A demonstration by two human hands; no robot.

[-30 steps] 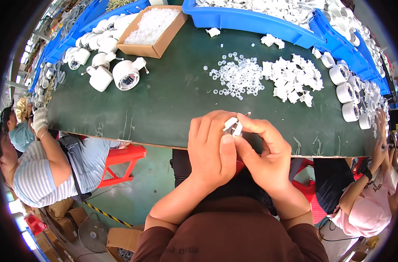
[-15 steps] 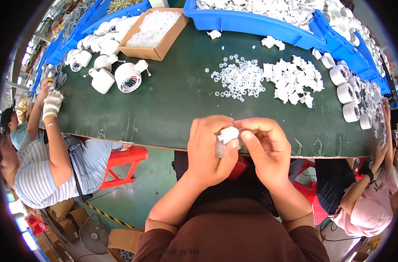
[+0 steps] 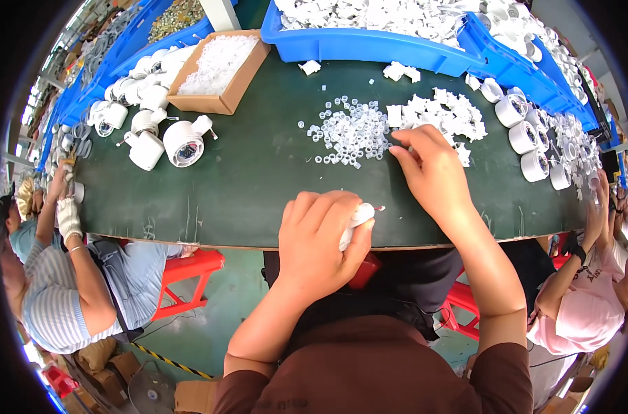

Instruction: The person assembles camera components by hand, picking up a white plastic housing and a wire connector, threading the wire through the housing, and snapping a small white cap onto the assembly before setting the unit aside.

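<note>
My left hand [image 3: 317,238] is closed around a white plastic housing [image 3: 361,215] just above the table's near edge. A thin reddish wire end sticks out of its right side, and my fingers hide much of it. My right hand [image 3: 434,172] reaches forward over the table, thumb and forefinger slightly apart, with nothing visible between them. Its fingertips are at the right side of a heap of small clear plastic rings [image 3: 352,131]. Just beyond that hand lies a pile of small white plastic pieces [image 3: 448,114], partly covered by it.
White dome camera housings [image 3: 184,143] stand at left beside a cardboard box [image 3: 221,103] of translucent bits. A blue bin [image 3: 369,47] of white parts lines the back. White cylinders [image 3: 523,138] stand at right. Co-workers sit at both sides, one wearing a white glove [image 3: 68,217].
My right hand has left the white housing and moved forward and right to the clear rings. My left hand keeps the housing. The view has shifted slightly.
</note>
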